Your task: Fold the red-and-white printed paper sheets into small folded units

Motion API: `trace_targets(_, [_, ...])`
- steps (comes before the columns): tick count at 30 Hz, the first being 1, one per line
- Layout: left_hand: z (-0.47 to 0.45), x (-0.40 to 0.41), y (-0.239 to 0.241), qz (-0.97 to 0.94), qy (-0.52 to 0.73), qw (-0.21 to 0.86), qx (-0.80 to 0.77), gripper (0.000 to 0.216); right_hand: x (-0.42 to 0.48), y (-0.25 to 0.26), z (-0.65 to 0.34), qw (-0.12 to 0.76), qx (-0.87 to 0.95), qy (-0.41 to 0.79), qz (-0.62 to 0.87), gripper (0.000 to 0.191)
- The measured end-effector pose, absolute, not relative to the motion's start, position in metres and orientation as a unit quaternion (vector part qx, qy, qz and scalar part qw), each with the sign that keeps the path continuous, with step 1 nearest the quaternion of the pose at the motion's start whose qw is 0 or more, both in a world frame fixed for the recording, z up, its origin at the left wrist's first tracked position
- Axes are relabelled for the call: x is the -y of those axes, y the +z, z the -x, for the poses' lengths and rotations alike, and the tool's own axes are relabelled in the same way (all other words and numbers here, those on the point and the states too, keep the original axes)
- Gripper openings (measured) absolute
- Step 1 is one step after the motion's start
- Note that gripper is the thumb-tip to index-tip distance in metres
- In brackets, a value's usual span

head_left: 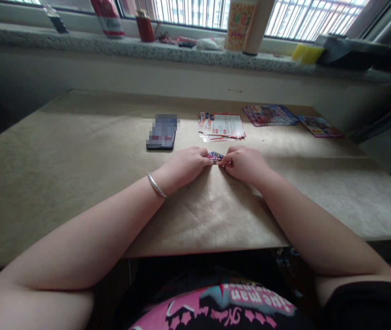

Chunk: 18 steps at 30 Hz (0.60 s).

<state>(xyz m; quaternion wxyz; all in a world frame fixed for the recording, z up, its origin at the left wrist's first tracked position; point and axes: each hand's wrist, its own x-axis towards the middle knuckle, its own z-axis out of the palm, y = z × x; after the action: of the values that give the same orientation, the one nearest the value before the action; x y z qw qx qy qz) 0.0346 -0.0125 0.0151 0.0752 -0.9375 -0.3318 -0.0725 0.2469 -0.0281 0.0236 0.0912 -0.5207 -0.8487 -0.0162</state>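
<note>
Both my hands rest on the brown paper-covered table (78, 151), meeting at its middle. Between them lies a small folded piece of colourful printed paper (215, 157). My left hand (184, 166), with a silver bangle on the wrist, has its fingers curled and pinches the paper's left end. My right hand (243, 164) is curled the same way and pinches the right end. Most of the paper is hidden by my fingertips.
A dark phone (161, 133) lies beyond my left hand. A stack of printed leaflets (222, 126) sits behind my hands, with two more leaflets (270, 114) (320, 126) farther right. The windowsill (147, 46) holds cups, bottles and a yellow sponge (307, 53).
</note>
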Motion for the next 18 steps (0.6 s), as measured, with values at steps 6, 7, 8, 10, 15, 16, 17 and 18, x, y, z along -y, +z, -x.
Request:
trace_targets(6, [-0.0326,0.0133,0.0185,0.937,-0.059,0.05,0.341,0.031,0.0274,0.0243,-0.2513,0.09,0.847,-0.012,0.524,0.024])
trace_targets(7, [-0.0321,0.0133,0.0182,0.937,-0.062,0.049,0.341,0.032,0.0273,0.0242,-0.2518,0.09,0.847,-0.01,0.524,0.023])
trace_targets(8, [-0.0318,0.0135,0.0177,0.936,-0.065,0.05,0.342,0.032,0.0272,0.024,-0.2521,0.091,0.846,-0.008,0.525,0.023])
trace_targets(10, [-0.0316,0.0142,0.0171,0.935,-0.067,0.052,0.344,0.031,0.027,0.0237,-0.2524,0.095,0.845,-0.004,0.526,0.023])
trace_targets(15, [-0.0322,0.0179,0.0198,0.927,-0.063,0.056,0.365,0.031,0.026,0.0239,-0.2543,0.099,0.84,0.007,0.534,0.023])
trace_targets(16, [-0.032,0.0186,0.0206,0.925,-0.062,0.057,0.371,0.031,0.0259,0.0241,-0.2549,0.098,0.838,0.009,0.537,0.023])
trace_targets(17, [-0.0317,0.0192,0.0213,0.923,-0.061,0.058,0.376,0.031,0.0257,0.0242,-0.2554,0.098,0.836,0.01,0.54,0.024])
trace_targets(18, [-0.0312,0.0196,0.0219,0.921,-0.058,0.059,0.38,0.031,0.0257,0.0244,-0.2558,0.098,0.835,0.012,0.541,0.024])
